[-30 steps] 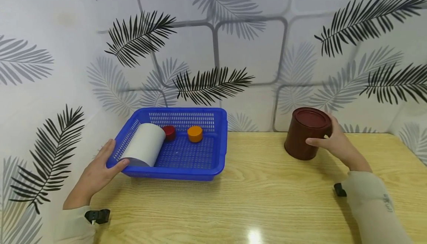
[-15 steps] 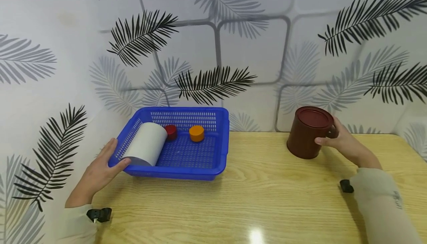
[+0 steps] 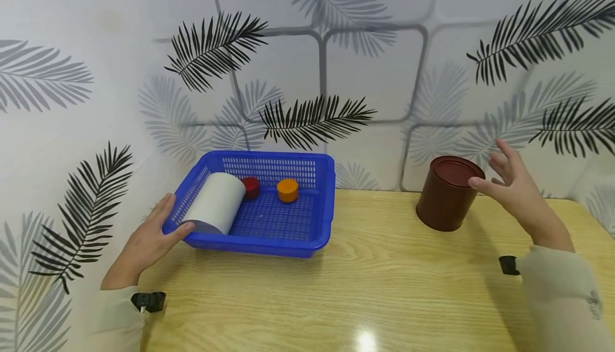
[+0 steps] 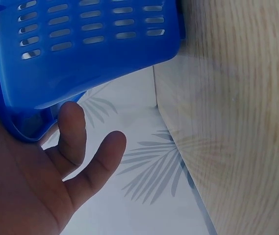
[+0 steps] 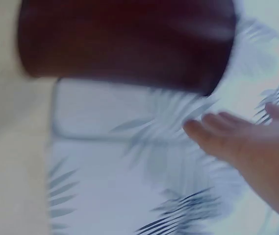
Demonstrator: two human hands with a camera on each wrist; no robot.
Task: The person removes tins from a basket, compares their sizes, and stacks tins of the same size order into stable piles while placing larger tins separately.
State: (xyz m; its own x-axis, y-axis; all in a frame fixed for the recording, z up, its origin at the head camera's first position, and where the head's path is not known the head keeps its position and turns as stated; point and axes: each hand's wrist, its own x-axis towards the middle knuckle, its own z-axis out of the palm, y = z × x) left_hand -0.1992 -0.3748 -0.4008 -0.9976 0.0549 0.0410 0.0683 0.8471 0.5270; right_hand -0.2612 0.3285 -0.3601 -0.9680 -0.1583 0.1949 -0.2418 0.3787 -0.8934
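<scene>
Just left of right hand [image 3: 514,189], fingers spread, off upright can [image 3: 448,194]; left hand [image 3: 151,240], farther, flat on basket [image 3: 317,234].

Room's bright, even light, prob. from overhead: a small white glare spot sits on the table [image 3: 365,309] near the front edge. Shadows are soft, a faint dark band under the basket [image 3: 269,234] and beside the can [image 3: 444,202]. Head view is sharp all over w/ mild wide-angle bending; the wall's grey lines curve toward the edges. Left wrist view is bright, a bit washed out; the left hand [image 4: 36,181] is close and slightly soft, wood grain smeared at right. Right wrist view is badly motion-blurred: the can [image 5: 124,39] is a dark smear, right hand [image 5: 257,147] fuzzy, wall pattern streaked.
</scene>
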